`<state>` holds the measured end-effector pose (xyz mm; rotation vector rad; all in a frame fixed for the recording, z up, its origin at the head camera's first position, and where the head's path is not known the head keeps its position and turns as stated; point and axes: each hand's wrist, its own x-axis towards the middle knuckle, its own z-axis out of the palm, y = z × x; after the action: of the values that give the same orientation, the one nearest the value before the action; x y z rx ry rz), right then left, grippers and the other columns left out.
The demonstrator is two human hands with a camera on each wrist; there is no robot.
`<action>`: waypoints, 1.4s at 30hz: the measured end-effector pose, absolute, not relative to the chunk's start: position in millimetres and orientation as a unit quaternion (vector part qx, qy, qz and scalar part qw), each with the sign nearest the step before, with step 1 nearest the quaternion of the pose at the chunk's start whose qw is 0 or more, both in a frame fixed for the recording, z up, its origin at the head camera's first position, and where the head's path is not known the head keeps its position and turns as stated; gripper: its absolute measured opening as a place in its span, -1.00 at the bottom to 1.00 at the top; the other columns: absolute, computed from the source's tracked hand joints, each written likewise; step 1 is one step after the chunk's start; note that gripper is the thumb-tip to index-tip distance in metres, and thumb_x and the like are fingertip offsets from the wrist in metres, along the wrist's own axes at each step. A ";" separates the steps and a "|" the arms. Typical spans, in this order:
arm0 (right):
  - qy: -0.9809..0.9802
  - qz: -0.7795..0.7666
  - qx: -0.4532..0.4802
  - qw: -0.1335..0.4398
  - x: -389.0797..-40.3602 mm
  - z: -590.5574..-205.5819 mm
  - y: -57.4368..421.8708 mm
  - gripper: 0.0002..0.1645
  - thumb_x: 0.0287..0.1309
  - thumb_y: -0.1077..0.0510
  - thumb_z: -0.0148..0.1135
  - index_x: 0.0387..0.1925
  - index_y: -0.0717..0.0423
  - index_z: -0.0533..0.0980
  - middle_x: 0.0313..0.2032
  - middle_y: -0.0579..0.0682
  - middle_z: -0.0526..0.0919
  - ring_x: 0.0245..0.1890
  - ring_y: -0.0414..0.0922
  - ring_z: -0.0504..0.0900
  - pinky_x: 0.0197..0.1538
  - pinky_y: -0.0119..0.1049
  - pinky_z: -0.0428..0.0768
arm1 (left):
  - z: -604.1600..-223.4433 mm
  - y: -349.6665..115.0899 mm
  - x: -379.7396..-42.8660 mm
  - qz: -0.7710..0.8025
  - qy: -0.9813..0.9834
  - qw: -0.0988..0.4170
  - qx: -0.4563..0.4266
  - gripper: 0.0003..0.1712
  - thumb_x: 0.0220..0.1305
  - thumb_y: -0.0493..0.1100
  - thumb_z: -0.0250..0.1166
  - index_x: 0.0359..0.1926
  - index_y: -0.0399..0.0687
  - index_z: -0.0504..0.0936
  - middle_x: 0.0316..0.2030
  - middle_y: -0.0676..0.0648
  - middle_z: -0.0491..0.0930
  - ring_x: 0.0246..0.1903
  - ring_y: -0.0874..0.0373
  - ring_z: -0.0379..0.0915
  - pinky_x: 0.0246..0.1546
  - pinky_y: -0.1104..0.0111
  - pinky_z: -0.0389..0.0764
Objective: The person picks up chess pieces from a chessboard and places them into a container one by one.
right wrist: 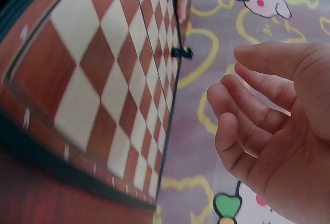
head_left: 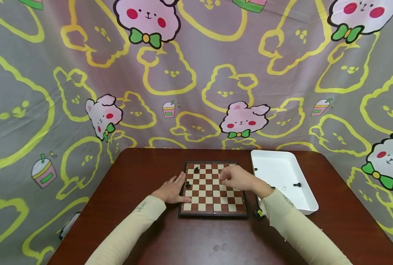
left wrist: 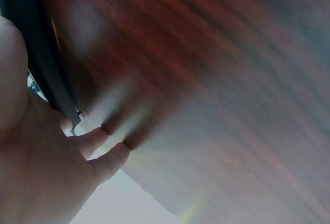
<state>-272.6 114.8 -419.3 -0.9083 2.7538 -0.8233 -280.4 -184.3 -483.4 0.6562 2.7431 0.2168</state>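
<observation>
A brown and cream chessboard (head_left: 202, 200) lies unfolded on the table, a seam down its middle. My left hand (head_left: 170, 191) rests along its left edge, fingers stretched out and thumb over the near left corner. In the left wrist view, fingertips (left wrist: 121, 154) touch the table beside the dark board edge. Two black chess pieces stand on the left part of the board, one (head_left: 196, 170) near the far edge, another (head_left: 188, 184) by my left fingers. Over the right half hovers my right hand (head_left: 239, 177). Its fingers are loosely bent with nothing between them in the right wrist view.
Right of the board stands a white tray (head_left: 272, 160), partly behind my right forearm. Inside lie a black chess piece (head_left: 297, 184) and a few small bits. A dark object with yellow (head_left: 259, 213) sits by the board's near right corner. Patterned cloth (head_left: 196, 81) hangs behind the table.
</observation>
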 end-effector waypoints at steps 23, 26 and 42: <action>0.902 -0.283 -0.313 0.087 -279.9 -455.5 33.9 -0.82 0.21 0.15 0.25 -0.17 0.12 0.59 -0.32 -0.14 0.64 -0.37 -0.28 0.58 -0.27 -0.34 0.55 | -485.4 -179.7 -280.5 0.049 0.960 0.164 0.221 0.25 0.09 0.53 0.04 0.50 -0.13 -0.23 0.47 -0.12 -0.25 0.39 -0.20 -0.16 0.24 -0.08 0.13; 0.903 -0.294 -0.301 0.093 -281.7 -457.2 26.1 -0.80 0.21 0.15 0.24 -0.14 0.12 0.58 -0.31 -0.12 0.63 -0.33 -0.26 0.59 -0.25 -0.33 0.56 | -484.4 -180.6 -281.5 0.047 0.960 0.163 0.221 0.26 0.08 0.53 0.04 0.49 -0.14 -0.24 0.47 -0.12 -0.24 0.39 -0.20 -0.16 0.24 -0.08 0.13; 0.916 -0.269 -0.284 0.085 -294.5 -469.1 5.7 -0.79 0.19 0.12 0.28 -0.15 0.08 0.58 -0.34 -0.13 0.62 -0.41 -0.28 0.56 -0.33 -0.38 0.53 | -484.4 -180.6 -282.5 0.046 0.959 0.158 0.232 0.28 0.08 0.54 0.04 0.49 -0.17 -0.26 0.47 -0.16 -0.28 0.37 -0.24 -0.13 0.20 -0.12 0.18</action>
<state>-294.5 5.7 -469.1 -0.8476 2.7330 -0.8038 -282.5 -180.6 -484.4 0.6637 2.7427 0.1326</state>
